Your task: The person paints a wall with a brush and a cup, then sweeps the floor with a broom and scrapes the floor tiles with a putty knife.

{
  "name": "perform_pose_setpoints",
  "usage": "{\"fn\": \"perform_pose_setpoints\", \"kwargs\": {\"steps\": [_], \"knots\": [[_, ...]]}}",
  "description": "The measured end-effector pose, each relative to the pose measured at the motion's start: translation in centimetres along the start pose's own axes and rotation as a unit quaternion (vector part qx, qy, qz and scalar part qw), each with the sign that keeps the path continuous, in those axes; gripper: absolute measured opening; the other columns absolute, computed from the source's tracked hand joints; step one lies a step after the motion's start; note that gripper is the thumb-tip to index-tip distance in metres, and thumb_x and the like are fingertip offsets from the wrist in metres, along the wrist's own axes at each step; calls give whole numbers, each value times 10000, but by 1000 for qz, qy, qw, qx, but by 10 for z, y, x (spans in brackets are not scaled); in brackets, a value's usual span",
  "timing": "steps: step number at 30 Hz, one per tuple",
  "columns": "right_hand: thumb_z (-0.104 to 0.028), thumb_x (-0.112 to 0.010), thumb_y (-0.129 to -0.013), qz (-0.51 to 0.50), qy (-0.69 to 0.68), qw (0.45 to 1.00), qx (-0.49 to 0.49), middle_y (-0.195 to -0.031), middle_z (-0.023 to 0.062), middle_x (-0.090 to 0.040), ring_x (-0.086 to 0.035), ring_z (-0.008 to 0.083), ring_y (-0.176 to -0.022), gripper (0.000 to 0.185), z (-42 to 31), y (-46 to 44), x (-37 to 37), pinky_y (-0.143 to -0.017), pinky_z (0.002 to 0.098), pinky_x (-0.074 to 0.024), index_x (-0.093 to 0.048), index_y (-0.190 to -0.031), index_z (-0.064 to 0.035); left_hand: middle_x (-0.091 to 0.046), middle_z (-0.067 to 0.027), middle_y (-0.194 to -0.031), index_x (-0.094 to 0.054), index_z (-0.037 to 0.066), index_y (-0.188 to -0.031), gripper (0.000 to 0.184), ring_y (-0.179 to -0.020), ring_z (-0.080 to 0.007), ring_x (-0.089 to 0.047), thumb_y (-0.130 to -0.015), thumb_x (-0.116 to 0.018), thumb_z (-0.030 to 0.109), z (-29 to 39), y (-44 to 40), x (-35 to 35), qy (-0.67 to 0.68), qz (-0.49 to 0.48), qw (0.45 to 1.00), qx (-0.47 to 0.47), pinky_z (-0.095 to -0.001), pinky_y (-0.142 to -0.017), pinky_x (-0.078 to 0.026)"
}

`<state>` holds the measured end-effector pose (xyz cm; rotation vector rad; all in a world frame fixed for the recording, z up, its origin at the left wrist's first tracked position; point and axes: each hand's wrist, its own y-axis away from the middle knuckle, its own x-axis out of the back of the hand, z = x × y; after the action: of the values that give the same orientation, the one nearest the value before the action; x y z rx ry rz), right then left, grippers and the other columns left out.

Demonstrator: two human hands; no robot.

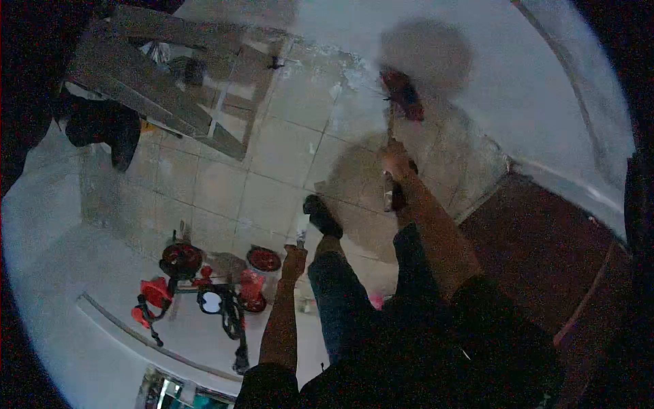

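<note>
My right hand (397, 160) is closed around the handle of a long tool with a wide dark reddish head (403, 95). The head is against or close to the foot of the white wall; it may be a brush, but dim light hides its exact kind. My left hand (294, 262) grips a scraper (301, 230) with a pale flat blade, held low beside my black shoe (323, 215). Under both hands lies the tiled floor (279, 153), with whitish flakes and patches near the wall.
A wooden frame (163, 102) stands at upper left, beside a dark draped item (102, 129). Red and black objects, including a round red one (263, 258) and a black-framed piece (210, 300), lie at lower left. A brown panel (538, 238) is at right, below the white wall (531, 88).
</note>
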<state>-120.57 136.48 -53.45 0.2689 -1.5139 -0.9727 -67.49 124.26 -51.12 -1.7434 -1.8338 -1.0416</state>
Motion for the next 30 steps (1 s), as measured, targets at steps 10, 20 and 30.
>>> {"fn": "perform_pose_setpoints", "kwargs": {"steps": [10, 20, 30], "knots": [[-83, -605, -821, -45, -348, 928, -127, -883, 273, -640, -645, 396, -786, 813, -28, 236, 2, -729, 487, -523, -207, -1515, 62, -592, -143, -929, -610, 102, -1085, 326, -856, -258, -579, -1029, -481, 397, -16, 84, -25, 346, 45, 937, -5, -411, -755, -490], [-203, -578, -963, 102, -415, 893, -143, -780, 107, -634, -604, 272, -630, 535, -184, 491, -115, -586, 424, -520, -434, -1458, -61, -556, -240, -1313, -406, 59, -1458, 570, -1004, -341, -642, -1036, -463, 437, -20, 49, -29, 711, -483, 501, 99, -483, -807, -545], [-459, -513, -1009, 192, -828, 525, -38, -716, -2, -527, -465, 98, -534, 587, -202, 333, -38, -475, 278, -399, -414, -1500, -152, -444, -256, -1442, -251, 59, -1535, 644, -1328, -386, -464, -1036, -471, 402, -58, 31, 5, 571, -207, 794, -11, -459, -927, -527]]}}
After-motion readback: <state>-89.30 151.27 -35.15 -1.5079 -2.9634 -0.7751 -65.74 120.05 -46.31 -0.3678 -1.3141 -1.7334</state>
